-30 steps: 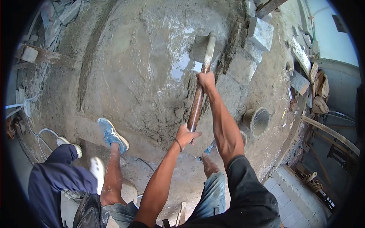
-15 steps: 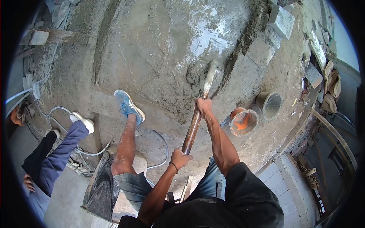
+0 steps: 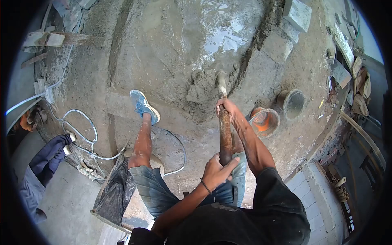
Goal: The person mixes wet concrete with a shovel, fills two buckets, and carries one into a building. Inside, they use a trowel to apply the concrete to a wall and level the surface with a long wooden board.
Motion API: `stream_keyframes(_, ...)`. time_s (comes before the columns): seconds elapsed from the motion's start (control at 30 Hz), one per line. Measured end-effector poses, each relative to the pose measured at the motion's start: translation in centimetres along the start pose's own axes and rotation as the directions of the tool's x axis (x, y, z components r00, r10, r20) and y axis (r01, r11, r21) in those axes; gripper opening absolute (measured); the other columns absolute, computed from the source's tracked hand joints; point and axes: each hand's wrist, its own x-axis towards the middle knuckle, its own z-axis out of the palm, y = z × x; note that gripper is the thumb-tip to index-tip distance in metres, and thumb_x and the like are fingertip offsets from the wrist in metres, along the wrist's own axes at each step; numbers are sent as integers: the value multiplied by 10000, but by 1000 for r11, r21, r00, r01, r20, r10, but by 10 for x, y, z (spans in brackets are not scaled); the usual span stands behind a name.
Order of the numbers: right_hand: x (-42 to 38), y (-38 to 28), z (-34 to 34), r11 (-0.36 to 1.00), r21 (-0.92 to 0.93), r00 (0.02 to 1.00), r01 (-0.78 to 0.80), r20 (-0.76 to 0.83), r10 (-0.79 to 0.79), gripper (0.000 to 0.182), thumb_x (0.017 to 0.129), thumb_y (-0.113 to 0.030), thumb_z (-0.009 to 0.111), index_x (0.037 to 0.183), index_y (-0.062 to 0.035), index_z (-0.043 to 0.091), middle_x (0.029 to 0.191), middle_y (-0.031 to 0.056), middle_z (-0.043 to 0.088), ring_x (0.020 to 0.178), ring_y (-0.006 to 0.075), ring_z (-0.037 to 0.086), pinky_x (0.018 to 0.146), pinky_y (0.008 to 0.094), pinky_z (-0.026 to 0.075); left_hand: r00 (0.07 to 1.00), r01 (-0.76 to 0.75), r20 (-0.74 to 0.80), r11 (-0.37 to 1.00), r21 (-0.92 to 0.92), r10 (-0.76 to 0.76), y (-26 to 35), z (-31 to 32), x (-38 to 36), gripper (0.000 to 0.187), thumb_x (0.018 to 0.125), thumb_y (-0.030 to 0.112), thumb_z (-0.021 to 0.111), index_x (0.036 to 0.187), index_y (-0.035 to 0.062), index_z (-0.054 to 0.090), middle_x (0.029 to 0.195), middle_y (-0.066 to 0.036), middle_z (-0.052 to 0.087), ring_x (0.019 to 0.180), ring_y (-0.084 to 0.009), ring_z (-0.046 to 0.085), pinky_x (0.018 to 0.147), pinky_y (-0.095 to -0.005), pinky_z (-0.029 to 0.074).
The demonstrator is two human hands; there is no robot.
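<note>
My right hand (image 3: 227, 109) is wrapped round the upper shaft of a long-handled tool (image 3: 225, 132), brown and worn, greyer toward its far end. At the butt of the shaft, my left hand (image 3: 220, 170) cups the handle with its thumb lifted away. The tool's head is buried in a heap of wet grey mortar (image 3: 200, 90), so its kind does not show. Beyond the heap lies a puddle of watery mix (image 3: 224, 36).
To the right stand an orange-lined bucket (image 3: 264, 121) and a grey bucket (image 3: 292, 104). A pale hose (image 3: 79, 112) loops across the floor at left, near another person's legs (image 3: 49, 155). Concrete blocks (image 3: 297, 15) edge the mortar. My shoe (image 3: 143, 107) rests on the ground.
The tool's shaft has swung more upright in view and drawn back toward my body, both hands with it. My left thumb has lifted. The other person's legs have shifted left and down.
</note>
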Motion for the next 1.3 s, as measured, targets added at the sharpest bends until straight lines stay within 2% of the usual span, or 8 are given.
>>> stream_keyframes(0.17, -168, -9, -66, 920, 383, 992, -83, 118, 40, 98, 741, -33, 547, 715, -61, 457, 586, 26, 477, 451, 124, 469, 427, 284, 422, 881, 126, 470, 984, -127, -52, -12, 74, -66, 515, 848, 343, 594, 1119, -67, 440, 794, -147, 636, 625, -161, 632, 466, -238, 477)
stream_keyframes(0.23, -225, 8, -98, 910, 413, 996, 37, 56, -66, 75, 774, -68, 540, 764, -61, 466, 633, 22, 489, 470, 96, 447, 434, 247, 393, 791, 195, 593, 981, -11, -151, -24, 97, -90, 580, 841, 343, 601, 1173, -88, 398, 796, -168, 639, 658, -171, 635, 513, -260, 484)
stream_keyframes(0.4, -316, 48, -136, 779, 592, 978, 207, -118, -171, 84, 749, -52, 548, 736, -48, 465, 603, 43, 485, 471, 128, 475, 427, 273, 420, 695, -55, 683, 931, 362, -225, -20, 95, -126, 591, 823, 417, 599, 1098, -84, 450, 781, -198, 623, 739, -257, 646, 614, -352, 473)
stream_keyframes(0.47, -314, 69, -129, 644, 628, 897, 437, -359, -258, 87, 744, -30, 544, 733, -39, 457, 591, 57, 479, 455, 145, 478, 409, 286, 425, 796, -209, 547, 732, 649, -258, -16, 68, -121, 661, 769, 504, 615, 1046, -77, 464, 805, -240, 613, 775, -336, 639, 651, -413, 478)
stream_keyframes(0.57, -251, 92, -110, 526, 444, 655, 726, -679, -331, 124, 752, 20, 522, 830, -14, 432, 575, 70, 480, 439, 179, 505, 398, 324, 463, 971, -215, 202, 101, 971, 127, -36, 30, -67, 573, 674, 429, 680, 965, -19, 470, 813, -248, 610, 757, -367, 631, 680, -465, 488)
stream_keyframes(0.73, -97, 125, -139, 472, 340, 484, 813, -846, -224, 350, 709, 60, 568, 1005, -5, 393, 735, 81, 517, 533, 203, 556, 443, 340, 485, 881, -257, 296, -151, 955, 370, -113, -62, 150, 274, 631, 202, 679, 826, 66, 542, 696, -181, 616, 673, -375, 608, 597, -468, 478)
stream_keyframes(1.03, -163, 163, -117, 286, 410, 477, 866, -850, -225, 137, 717, 56, 559, 780, -12, 459, 609, 87, 512, 465, 191, 522, 425, 319, 456, 772, -524, 485, -19, 851, 411, -150, -78, 144, 267, 623, 164, 680, 798, 58, 509, 735, -155, 591, 693, -368, 589, 595, -466, 465)
stream_keyframes(1.3, -175, 135, -91, 532, 568, 746, 628, -634, -205, 163, 707, 48, 494, 815, -31, 402, 552, 82, 463, 431, 212, 498, 401, 346, 445, 922, -225, 131, 230, 947, 364, -186, -62, 39, 306, 635, 223, 679, 847, 67, 523, 724, -169, 606, 688, -356, 606, 609, -456, 477)
